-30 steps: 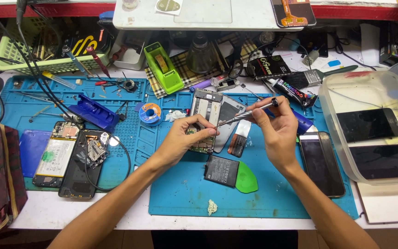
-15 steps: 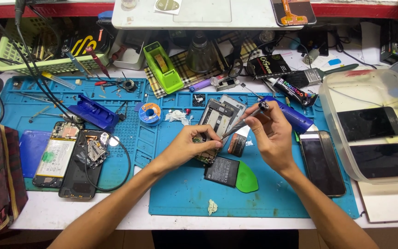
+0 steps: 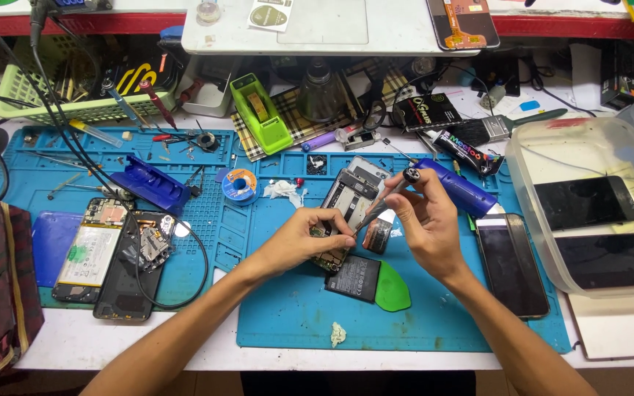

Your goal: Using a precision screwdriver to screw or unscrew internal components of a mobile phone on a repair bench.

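Blue work mats [image 3: 295,323] are covering the cluttered table [image 3: 60,345]. At the centre of the frame, the left hand [image 3: 310,238] is pinching the lower edge of an opened phone [image 3: 350,202], which is lying tilted on the mat. The right hand [image 3: 423,224] is gripping a slim screwdriver [image 3: 387,198], its tip angling down onto the phone. Just below the hands a black battery [image 3: 354,279] is lying against a green pry pick [image 3: 392,290]. At the left another opened phone [image 3: 89,249] is lying face down. At the right a clear plastic tub [image 3: 544,220] is holding two dark phones [image 3: 588,202].
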